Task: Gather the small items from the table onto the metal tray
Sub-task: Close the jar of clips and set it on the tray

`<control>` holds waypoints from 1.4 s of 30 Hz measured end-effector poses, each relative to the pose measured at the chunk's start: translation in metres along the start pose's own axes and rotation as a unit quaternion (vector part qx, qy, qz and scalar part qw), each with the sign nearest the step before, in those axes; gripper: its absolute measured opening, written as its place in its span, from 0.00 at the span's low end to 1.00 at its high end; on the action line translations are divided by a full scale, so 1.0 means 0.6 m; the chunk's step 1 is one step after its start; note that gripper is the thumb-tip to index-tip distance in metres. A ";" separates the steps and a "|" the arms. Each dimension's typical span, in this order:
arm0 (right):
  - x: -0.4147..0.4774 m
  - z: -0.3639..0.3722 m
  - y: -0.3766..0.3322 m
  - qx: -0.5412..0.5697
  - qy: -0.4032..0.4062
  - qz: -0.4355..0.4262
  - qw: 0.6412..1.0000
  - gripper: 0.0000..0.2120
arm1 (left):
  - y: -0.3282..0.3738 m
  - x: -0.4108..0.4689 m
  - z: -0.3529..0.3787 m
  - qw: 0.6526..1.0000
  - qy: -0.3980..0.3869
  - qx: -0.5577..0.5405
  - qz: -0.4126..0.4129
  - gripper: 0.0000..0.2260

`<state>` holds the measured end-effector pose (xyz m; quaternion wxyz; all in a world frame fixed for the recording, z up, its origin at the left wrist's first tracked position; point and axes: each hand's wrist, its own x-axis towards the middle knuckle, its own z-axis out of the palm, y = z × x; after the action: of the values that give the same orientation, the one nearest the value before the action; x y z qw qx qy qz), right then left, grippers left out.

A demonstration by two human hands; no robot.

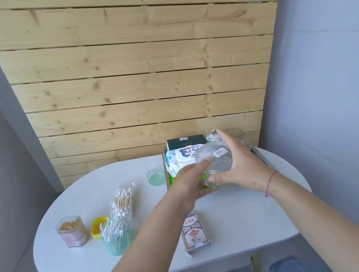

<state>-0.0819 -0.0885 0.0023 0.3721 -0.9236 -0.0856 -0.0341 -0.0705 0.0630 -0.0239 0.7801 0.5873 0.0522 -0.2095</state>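
Both hands hold a clear plastic jar [217, 160] with a white label over the metal tray [261, 156] at the table's far right. My right hand [242, 164] wraps its far side, my left hand [192, 183] grips its near side. Beneath them lie a wet-wipes pack [181, 159] and a dark green box [185, 143], both largely covered. On the white table [237, 218] lie a playing-card box [194, 231], a teal cup of cotton swabs [116, 236], a bag of cotton swabs [122, 201], a toothpick jar [71, 231], a yellow lid [98, 227] and a pale green lid [155, 176].
A wooden plank wall stands right behind the table. Grey walls close in on both sides. The table's rounded front edge is near my body, and a knee in jeans [296, 267] shows at the lower right.
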 end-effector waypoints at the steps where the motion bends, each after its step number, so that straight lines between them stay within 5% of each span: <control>1: 0.005 -0.013 0.002 0.073 -0.003 0.013 0.997 0.53 | 0.010 0.006 0.016 1.000 0.009 -0.003 -0.007 0.10; 4: 0.032 -0.056 0.032 0.263 0.078 0.088 0.958 0.41 | 0.043 0.028 0.062 0.999 0.021 -0.035 -0.010 0.07; 8: 0.047 -0.096 0.079 0.313 0.097 0.146 0.934 0.08 | 0.060 0.080 0.126 0.999 0.046 0.021 0.016 0.12; 9: 0.048 -0.097 0.088 0.326 0.103 0.153 0.927 0.07 | 0.057 0.096 0.139 0.997 0.061 0.049 0.021 0.16; 16: 0.057 -0.052 0.193 0.296 0.144 0.255 0.909 0.08 | -0.018 0.163 0.198 0.932 0.182 0.313 -0.016 0.23; 21: 0.069 -0.040 0.219 0.231 0.188 0.293 0.908 0.20 | -0.062 0.183 0.222 0.967 0.187 0.162 -0.063 0.22; 30: 0.092 -0.005 0.249 0.188 0.107 0.304 0.928 0.07 | -0.099 0.205 0.210 0.975 0.218 0.033 -0.038 0.18; 32: 0.101 0.005 0.268 0.174 0.092 0.297 0.934 0.15 | -0.105 0.205 0.201 0.974 0.219 0.045 -0.030 0.21; 35: 0.107 0.006 0.263 0.165 0.077 0.291 0.939 0.08 | -0.109 0.210 0.194 0.969 0.218 0.104 -0.059 0.26; 42: 0.099 -0.024 0.264 0.075 0.119 0.291 0.946 0.12 | -0.094 0.194 0.194 0.976 0.155 0.128 -0.088 0.20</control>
<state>0.0056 -0.2029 -0.0881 0.4414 -0.8670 0.2296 -0.0276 -0.0058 -0.0897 -0.0772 0.6596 0.7003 0.1968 -0.1892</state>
